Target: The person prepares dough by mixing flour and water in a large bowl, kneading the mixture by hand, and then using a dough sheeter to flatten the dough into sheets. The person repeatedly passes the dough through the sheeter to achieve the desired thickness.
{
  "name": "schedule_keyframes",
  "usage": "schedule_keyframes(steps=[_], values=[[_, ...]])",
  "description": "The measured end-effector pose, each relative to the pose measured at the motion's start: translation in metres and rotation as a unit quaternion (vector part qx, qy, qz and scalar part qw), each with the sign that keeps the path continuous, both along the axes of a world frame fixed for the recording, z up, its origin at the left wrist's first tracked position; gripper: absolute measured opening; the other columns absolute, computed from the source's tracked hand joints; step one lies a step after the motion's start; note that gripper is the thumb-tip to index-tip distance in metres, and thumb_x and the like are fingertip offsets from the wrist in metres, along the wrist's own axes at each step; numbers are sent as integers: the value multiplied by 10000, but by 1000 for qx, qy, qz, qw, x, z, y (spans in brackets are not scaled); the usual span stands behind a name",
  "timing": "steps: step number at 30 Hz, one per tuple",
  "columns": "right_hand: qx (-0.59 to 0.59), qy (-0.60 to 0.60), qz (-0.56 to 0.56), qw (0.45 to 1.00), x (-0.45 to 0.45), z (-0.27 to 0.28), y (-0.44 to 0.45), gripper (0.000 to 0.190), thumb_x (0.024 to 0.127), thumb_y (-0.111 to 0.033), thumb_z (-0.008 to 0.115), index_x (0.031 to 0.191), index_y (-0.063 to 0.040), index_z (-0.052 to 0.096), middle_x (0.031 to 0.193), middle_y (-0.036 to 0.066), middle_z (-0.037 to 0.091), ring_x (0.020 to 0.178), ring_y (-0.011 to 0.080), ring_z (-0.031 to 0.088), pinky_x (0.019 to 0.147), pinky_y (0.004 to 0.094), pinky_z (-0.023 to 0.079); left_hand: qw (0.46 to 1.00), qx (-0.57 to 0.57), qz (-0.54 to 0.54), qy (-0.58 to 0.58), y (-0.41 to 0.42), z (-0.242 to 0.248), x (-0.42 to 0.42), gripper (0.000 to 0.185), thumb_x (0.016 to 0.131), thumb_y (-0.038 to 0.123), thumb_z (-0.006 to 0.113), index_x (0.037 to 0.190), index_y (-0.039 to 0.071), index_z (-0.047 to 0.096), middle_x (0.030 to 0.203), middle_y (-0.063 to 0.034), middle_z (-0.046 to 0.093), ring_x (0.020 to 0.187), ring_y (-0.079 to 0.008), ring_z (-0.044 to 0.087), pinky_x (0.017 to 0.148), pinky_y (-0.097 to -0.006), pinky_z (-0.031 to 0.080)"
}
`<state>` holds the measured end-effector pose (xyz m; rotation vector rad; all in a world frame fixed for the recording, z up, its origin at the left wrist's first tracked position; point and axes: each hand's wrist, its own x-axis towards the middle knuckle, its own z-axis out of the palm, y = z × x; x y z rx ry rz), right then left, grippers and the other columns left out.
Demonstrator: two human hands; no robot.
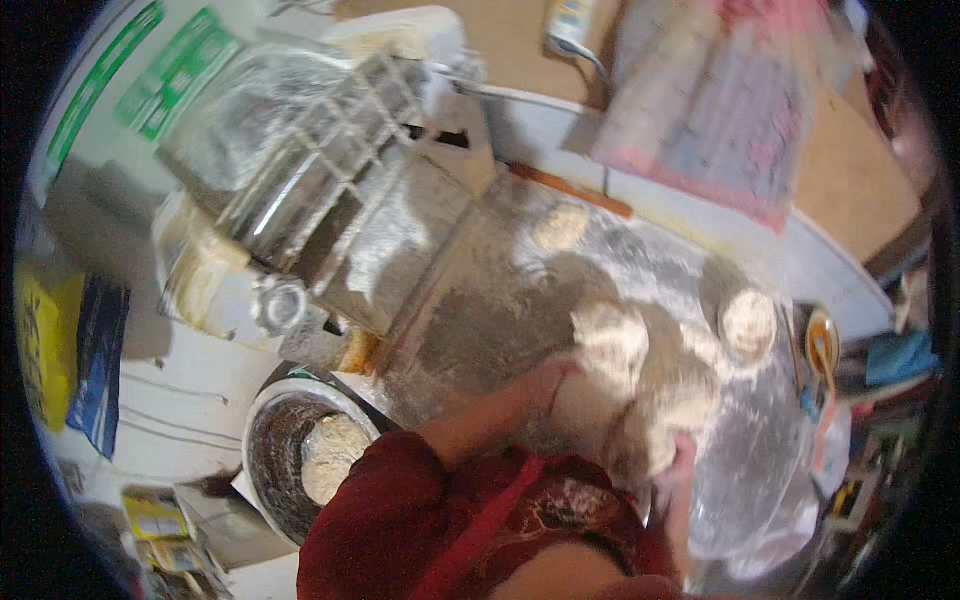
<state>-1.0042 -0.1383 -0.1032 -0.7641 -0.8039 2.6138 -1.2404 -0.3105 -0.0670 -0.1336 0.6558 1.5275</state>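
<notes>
Blur softens the middle of the picture. My left hand (561,372) reaches in from the left beside a floured lump of dough (611,343); its fingers are partly hidden. On the right, my right hand (681,451) is at the lower edge of a larger floured piece of dough (684,401), apparently touching it. A round lump of dough (748,324) lies farther right, and a flatter pale piece (562,227) lies toward the back of the floured worktop (480,322). More dough (330,457) sits in a deep round bowl (259,435) at lower left.
A metal dough-rolling machine (300,187) with a wire guard stands at upper left. An orange-brown stick (574,189) lies along the back edge. Patterned pinkish cloth (705,127) hangs over the back ledge. A small bowl with a spoon (822,341) is at the right.
</notes>
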Motion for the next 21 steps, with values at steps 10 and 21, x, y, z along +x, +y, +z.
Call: schedule_keyframes(steps=[10, 21], values=[[37, -55, -89, 994, -22, 63, -71, 503, 644, -179, 569, 1094, 39, 507, 934, 153, 605, 799, 289, 616, 714, 390, 544, 958, 63, 12, 281, -62, 56, 28, 356, 793, 182, 477, 1097, 6, 536, 963, -99, 606, 893, -212, 590, 875, -339, 450], [195, 377, 57, 904, -289, 371, -162, 475, 786, -330, 538, 1114, 14, 523, 1072, 145, 580, 965, 259, 584, 873, 366, 466, 779, -33, 227, 584, -207, 413, -169, 417, 788, 235, 510, 1136, 5, 516, 1044, -156, 580, 943, -294, 557, 870, -415, 422]])
